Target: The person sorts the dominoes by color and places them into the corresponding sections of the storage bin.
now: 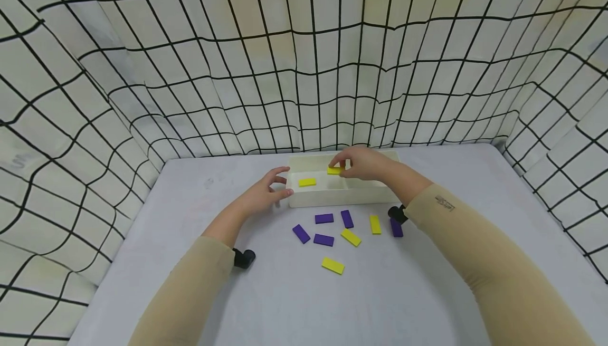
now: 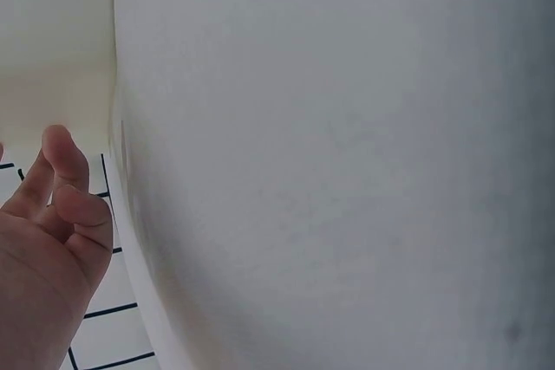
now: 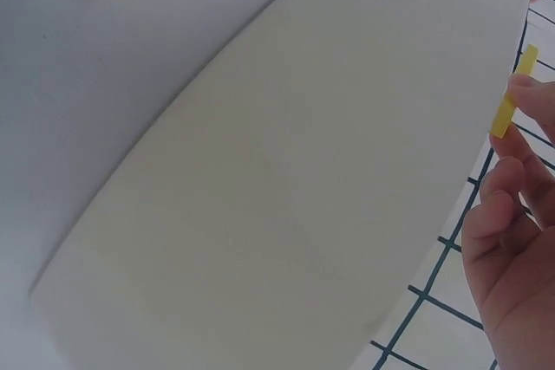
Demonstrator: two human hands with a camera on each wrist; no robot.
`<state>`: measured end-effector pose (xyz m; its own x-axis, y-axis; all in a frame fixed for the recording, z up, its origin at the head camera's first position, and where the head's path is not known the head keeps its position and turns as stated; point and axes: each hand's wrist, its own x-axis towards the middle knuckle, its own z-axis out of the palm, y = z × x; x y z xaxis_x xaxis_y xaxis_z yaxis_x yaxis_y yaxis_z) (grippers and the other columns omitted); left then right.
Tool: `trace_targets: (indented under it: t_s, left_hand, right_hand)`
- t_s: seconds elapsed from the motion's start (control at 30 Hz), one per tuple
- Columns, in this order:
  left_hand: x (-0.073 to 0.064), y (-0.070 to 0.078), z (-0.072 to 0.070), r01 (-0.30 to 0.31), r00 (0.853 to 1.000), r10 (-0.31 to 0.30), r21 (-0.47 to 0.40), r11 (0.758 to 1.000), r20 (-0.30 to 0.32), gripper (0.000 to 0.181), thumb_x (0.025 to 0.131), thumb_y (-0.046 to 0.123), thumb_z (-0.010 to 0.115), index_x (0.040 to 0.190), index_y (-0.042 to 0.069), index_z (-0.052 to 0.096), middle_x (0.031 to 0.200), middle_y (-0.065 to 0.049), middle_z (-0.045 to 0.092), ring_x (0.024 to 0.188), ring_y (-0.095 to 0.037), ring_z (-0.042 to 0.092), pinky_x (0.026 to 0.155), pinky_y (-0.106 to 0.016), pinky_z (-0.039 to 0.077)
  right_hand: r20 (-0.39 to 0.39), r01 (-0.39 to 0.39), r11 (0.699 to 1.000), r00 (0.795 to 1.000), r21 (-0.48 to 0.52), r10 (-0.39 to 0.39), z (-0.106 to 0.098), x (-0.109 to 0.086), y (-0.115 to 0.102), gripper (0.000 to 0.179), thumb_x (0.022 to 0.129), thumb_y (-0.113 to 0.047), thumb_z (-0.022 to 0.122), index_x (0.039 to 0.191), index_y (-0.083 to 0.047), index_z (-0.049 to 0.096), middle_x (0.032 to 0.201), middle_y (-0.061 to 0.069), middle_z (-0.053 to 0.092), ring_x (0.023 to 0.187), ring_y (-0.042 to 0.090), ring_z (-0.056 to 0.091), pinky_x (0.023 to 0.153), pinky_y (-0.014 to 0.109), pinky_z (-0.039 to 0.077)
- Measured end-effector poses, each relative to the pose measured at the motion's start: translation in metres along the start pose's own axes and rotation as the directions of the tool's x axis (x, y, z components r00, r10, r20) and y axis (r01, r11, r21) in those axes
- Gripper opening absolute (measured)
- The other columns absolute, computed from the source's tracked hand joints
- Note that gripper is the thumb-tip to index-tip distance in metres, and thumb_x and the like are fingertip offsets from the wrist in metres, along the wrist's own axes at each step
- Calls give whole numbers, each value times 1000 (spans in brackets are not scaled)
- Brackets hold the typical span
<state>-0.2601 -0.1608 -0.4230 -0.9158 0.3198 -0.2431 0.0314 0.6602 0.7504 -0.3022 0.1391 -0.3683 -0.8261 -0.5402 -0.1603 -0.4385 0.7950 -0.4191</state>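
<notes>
A white divided box [image 1: 342, 197] stands at the back of the table. Over its left part my right hand [image 1: 363, 164] pinches a yellow block [image 1: 334, 171] between thumb and fingers; the right wrist view also shows this small flat block [image 3: 503, 117] in the fingertips. Inside the left compartment lies another yellow block [image 1: 307, 182]. At the box's left end is my left hand [image 1: 261, 193], thumb by the front corner and fingers by the rim, holding no block. Whether those fingers press on the wall is hard to tell.
In front of the box lie several purple blocks [image 1: 324, 240] and three yellow blocks [image 1: 351, 237] on the white table [image 1: 285, 304]. One purple block [image 1: 396, 228] is partly under the right wrist camera. Black netting [image 1: 313, 74] over pale walls surrounds the table's back and sides.
</notes>
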Motion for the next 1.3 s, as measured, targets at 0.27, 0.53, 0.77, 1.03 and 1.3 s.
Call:
trace_targets:
  t_s: [0.27, 0.53, 0.77, 1.03, 1.3]
  left_hand:
    - [3, -4, 0, 12, 1000, -12, -8, 1000, 4, 75, 93, 48, 66, 153, 42, 22, 148, -4, 43, 116, -30, 53, 96, -50, 42]
    - [3, -4, 0, 13, 1000, -12, -16, 1000, 12, 74, 94, 47, 66, 153, 42, 22, 148, -3, 43, 112, -28, 55, 93, -47, 43]
    - [4, -5, 0, 12, 1000, -12, -25, 1000, 18, 73, 94, 45, 66, 153, 41, 22, 148, -4, 43, 111, -28, 55, 93, -46, 43]
    - [3, -5, 0, 7, 1000, -7, -44, 999, 15, 73, 94, 45, 66, 153, 42, 22, 148, -3, 42, 111, -27, 56, 94, -47, 43]
    - [3, -4, -1, 4, 1000, -3, -54, 999, 22, 72, 95, 41, 66, 153, 40, 22, 148, -4, 42, 105, -26, 58, 95, -48, 41]
  right_hand:
    - [35, 11, 996, 999, -83, -8, 5, 10, -8, 31, 93, -20, 71, 123, -27, 70, 105, -3, 62, 94, 19, 54, 79, 34, 47]
    - [90, 13, 972, 996, -234, 8, 11, 28, -12, 29, 92, -23, 72, 121, -28, 70, 103, -5, 63, 95, 17, 55, 80, 33, 47]
    - [121, 40, 940, 993, -340, 2, 15, 36, -18, 27, 93, -22, 70, 120, -24, 71, 100, -4, 64, 93, 17, 55, 81, 35, 45]
    - [122, 83, 904, 992, -420, -35, 20, 43, -23, 28, 93, -17, 68, 120, -22, 72, 103, -5, 68, 93, 15, 58, 86, 35, 46]
    - [156, 70, 887, 988, -456, 2, 24, 51, -24, 28, 95, -15, 63, 120, -23, 72, 117, -4, 69, 106, 18, 61, 95, 40, 45]
